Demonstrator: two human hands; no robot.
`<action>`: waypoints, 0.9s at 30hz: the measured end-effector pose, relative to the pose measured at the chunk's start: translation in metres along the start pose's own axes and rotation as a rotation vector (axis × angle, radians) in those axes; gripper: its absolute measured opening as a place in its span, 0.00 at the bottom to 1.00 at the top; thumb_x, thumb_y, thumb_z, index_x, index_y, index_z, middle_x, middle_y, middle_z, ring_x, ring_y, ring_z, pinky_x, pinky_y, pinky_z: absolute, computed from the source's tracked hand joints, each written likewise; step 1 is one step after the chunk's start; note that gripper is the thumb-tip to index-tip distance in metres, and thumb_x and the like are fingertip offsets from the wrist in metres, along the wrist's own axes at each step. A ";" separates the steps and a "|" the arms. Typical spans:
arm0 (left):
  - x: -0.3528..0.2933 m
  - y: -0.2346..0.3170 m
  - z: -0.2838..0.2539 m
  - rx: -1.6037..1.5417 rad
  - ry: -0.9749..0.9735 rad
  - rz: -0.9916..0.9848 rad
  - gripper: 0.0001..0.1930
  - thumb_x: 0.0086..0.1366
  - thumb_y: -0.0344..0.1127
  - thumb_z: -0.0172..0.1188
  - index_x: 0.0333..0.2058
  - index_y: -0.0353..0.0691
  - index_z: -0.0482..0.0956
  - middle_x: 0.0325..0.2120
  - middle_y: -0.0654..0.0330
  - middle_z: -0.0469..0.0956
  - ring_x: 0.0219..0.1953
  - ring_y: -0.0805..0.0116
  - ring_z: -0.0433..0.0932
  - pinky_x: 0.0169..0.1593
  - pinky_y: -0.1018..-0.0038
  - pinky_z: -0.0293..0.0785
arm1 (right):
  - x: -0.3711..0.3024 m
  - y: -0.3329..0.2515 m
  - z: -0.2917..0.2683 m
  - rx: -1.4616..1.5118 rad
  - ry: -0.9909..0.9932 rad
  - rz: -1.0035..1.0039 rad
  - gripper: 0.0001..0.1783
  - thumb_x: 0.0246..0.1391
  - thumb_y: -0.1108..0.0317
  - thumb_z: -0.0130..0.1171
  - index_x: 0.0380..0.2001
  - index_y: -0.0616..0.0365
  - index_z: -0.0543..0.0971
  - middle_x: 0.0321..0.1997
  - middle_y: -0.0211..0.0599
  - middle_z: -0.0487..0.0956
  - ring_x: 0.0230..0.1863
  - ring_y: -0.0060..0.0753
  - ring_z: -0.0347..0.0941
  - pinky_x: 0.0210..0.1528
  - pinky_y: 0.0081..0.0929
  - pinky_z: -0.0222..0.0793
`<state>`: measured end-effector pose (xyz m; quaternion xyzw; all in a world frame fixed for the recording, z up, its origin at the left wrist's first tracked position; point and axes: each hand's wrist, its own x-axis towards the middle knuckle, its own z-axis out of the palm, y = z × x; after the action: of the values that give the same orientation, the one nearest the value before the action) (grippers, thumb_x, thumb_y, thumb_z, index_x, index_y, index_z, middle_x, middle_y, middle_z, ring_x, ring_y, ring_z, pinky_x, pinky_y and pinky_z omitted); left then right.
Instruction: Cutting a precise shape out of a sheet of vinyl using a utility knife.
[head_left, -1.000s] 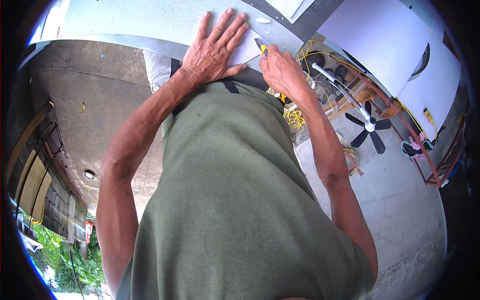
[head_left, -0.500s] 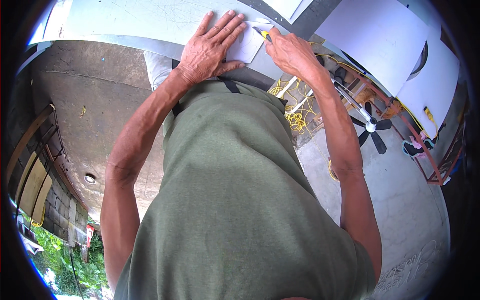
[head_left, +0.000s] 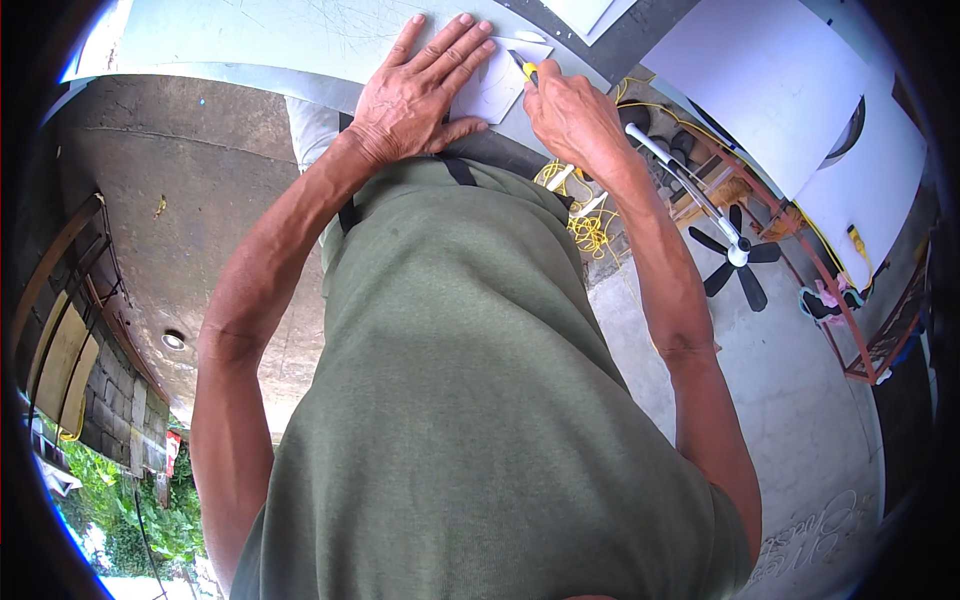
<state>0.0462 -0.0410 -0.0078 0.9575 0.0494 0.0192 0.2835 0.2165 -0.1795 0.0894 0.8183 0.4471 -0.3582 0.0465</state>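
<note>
My left hand [head_left: 415, 85] lies flat, fingers spread, pressing a small white sheet [head_left: 497, 90] onto a pale grey work surface [head_left: 260, 30]. Beside it, my right hand [head_left: 570, 110] is closed around a yellow utility knife [head_left: 525, 70], its tip resting at the sheet's upper right edge. My green shirt fills the lower half of the view and hides the near edge of the surface.
White panels [head_left: 770, 70] lean at the upper right. A black standing fan [head_left: 738, 255] lies on the concrete floor to the right, near a tangle of yellow cord [head_left: 590, 225]. A red metal frame [head_left: 860, 330] stands at far right, a wall and greenery at lower left.
My right hand with the knife has moved up along the sheet's right edge, away from my body. My left hand stays pressed on the sheet.
</note>
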 end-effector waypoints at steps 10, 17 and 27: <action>0.000 0.001 -0.002 -0.018 0.016 -0.010 0.49 0.64 0.73 0.55 0.76 0.53 0.54 0.77 0.66 0.52 0.79 0.67 0.48 0.80 0.52 0.34 | -0.005 -0.011 0.004 0.086 -0.016 0.117 0.19 0.70 0.59 0.50 0.39 0.70 0.70 0.28 0.69 0.81 0.36 0.74 0.80 0.40 0.59 0.76; 0.000 0.001 -0.002 -0.070 0.051 0.002 0.48 0.63 0.68 0.59 0.75 0.49 0.57 0.77 0.65 0.54 0.79 0.67 0.49 0.80 0.50 0.35 | -0.006 -0.021 0.005 0.139 -0.025 0.192 0.20 0.70 0.59 0.48 0.39 0.72 0.71 0.30 0.73 0.80 0.38 0.75 0.80 0.44 0.61 0.75; 0.001 0.001 -0.001 -0.074 0.075 0.012 0.48 0.63 0.67 0.60 0.75 0.49 0.57 0.76 0.65 0.54 0.78 0.66 0.49 0.80 0.49 0.36 | -0.007 -0.023 0.024 0.236 0.037 0.260 0.22 0.70 0.61 0.46 0.38 0.77 0.71 0.24 0.69 0.80 0.22 0.61 0.81 0.35 0.54 0.78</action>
<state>0.0475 -0.0415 -0.0067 0.9452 0.0534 0.0588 0.3167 0.1836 -0.1805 0.0813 0.8753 0.2932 -0.3843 -0.0122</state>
